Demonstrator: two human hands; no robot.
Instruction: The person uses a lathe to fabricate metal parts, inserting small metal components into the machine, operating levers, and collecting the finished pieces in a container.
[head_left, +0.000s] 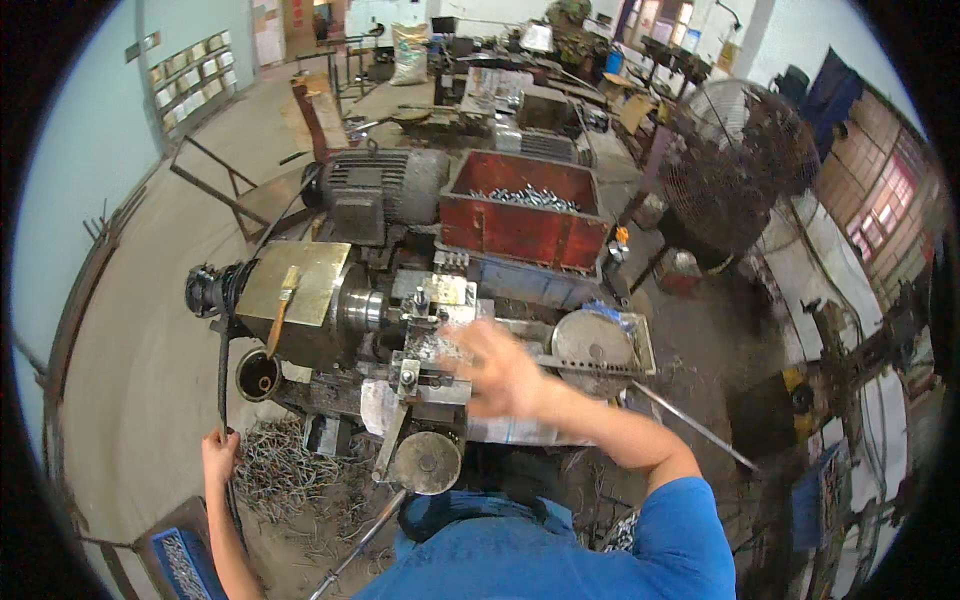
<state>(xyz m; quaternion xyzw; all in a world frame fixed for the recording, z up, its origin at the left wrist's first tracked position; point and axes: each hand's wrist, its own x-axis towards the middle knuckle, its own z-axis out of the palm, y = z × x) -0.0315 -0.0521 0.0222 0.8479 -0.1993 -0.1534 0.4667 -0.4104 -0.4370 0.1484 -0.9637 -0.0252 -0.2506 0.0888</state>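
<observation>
At lower left, my left hand (217, 454) is closed around a long dark rod (223, 379) that rises beside the headstock of a small metal lathe (311, 341). My right hand (496, 367) is blurred, with its fingers apart over the right edge of the lathe's cross slide (435, 341); I see nothing in it. Whether the fingertips touch the slide, I cannot tell. Left of that hand is the bright spindle nose (364, 309). A wooden-handled brush (282, 307) lies on the brass-coloured headstock cover (319, 274). Nearest my body is a round metal disc (427, 463).
Behind the lathe, a red bin (521, 236) holds small metal parts, next to an electric motor (386, 176). Metal shavings (281, 469) heap on the floor near a blue tray (180, 566) of small parts. A large fan (739, 161) stands at right. A thin bar (697, 426) sticks out rightward.
</observation>
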